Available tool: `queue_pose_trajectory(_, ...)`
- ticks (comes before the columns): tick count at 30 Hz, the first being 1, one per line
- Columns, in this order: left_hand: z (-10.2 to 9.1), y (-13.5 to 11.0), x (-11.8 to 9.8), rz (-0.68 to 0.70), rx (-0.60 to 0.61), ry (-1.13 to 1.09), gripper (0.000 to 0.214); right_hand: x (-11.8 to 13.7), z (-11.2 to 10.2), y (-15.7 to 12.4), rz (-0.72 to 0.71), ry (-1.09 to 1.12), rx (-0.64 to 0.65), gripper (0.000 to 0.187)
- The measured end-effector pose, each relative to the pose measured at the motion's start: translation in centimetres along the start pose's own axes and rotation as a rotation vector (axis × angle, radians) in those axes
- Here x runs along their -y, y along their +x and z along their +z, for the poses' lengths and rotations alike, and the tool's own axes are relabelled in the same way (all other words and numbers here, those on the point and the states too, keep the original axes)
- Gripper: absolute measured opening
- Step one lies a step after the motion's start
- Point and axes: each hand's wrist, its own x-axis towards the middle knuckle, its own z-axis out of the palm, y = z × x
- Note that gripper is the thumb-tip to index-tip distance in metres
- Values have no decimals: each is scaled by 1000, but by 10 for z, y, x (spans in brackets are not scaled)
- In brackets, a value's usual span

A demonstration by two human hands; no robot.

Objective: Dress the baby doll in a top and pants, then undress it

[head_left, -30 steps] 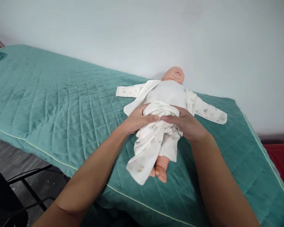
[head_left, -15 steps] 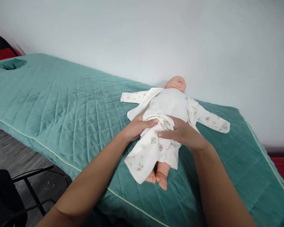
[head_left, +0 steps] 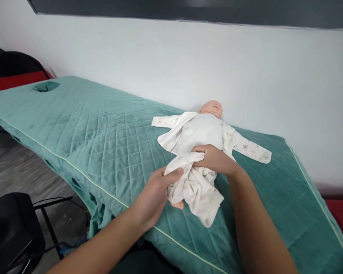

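Note:
A baby doll [head_left: 211, 109] lies on its back on the green quilted bed cover, its head toward the wall and one foot [head_left: 177, 205] peeking out near me. It wears a white printed jacket [head_left: 253, 149], spread open with both sleeves out, over a plain white chest. Bunched above the doll's legs are white printed baby pants [head_left: 201, 190], one leg hanging toward the right. My left hand [head_left: 160, 190] is closed on the fabric's left edge, thumb on top. My right hand [head_left: 213, 159] pinches the upper edge of the same cloth, close to the doll's belly.
The quilted bed [head_left: 103, 125] runs along a white wall [head_left: 171, 61], with a face hole [head_left: 46, 86] at its far left. Black and red chairs [head_left: 17, 70] stand behind that end. At lower left is a black chair [head_left: 14, 224] with a metal frame.
My left hand has moved nearer and lower with its edge of the pants. The free pant leg has swung from left to right. My view has tilted up.

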Motion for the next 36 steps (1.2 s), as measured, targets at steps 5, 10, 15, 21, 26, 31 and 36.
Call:
queue_pose_trajectory(5, 14, -31, 9, -11, -110, -206, 25, 5, 2, 2, 9, -46, 51, 16)
queue_pose_trajectory(10, 15, -40, 36, -92, -238, -379, 29, 6, 3, 1, 4, -55, 130, 10)
queue_pose_trajectory(15, -6, -46, 63, -102, -354, -361, 35, 5, 4, 2, 20, -79, 160, 8)
queue_pose_trajectory(21, -13, -49, 85, -83, -421, -278, 40, 5, 5, 2, 21, -81, 189, 8)
queue_pose_trajectory(26, -21, -39, 91, 49, -483, -188, 45, 6, 7, 1, 21, -104, 182, 6)
queue_pose_trajectory(31, -34, -34, 79, 100, -525, -28, 41, 8, 9, 1, 34, -168, 192, 8)
queue_pose_trajectory(36, -35, -29, 61, 16, -445, 122, 40, 10, 10, -1, 42, -184, 189, 9)
